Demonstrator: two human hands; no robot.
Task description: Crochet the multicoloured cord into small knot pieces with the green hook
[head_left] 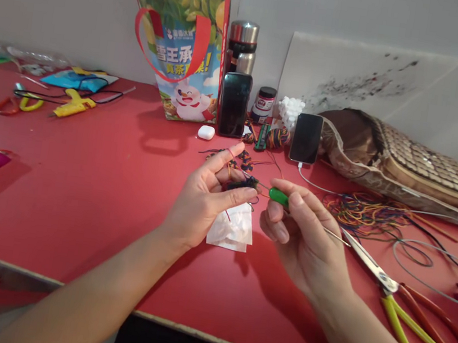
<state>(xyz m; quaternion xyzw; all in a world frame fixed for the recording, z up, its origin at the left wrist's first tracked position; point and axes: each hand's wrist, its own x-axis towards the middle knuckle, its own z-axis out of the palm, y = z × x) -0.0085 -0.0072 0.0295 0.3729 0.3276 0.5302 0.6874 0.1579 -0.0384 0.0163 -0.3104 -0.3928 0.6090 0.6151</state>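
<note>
Green-handled tool, pinched in my right hand, lies just right of the dark knotted cord my left hand pinches, its shaft pointing away.

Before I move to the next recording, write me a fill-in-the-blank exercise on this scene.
The right hand grips a thin tool with a ____ handle.
The large scissors have one reddish and one ____ handle.
Of the two phones, the one on the ____ has a white cable plugged in.
Missing words: green; yellow; right.
</note>
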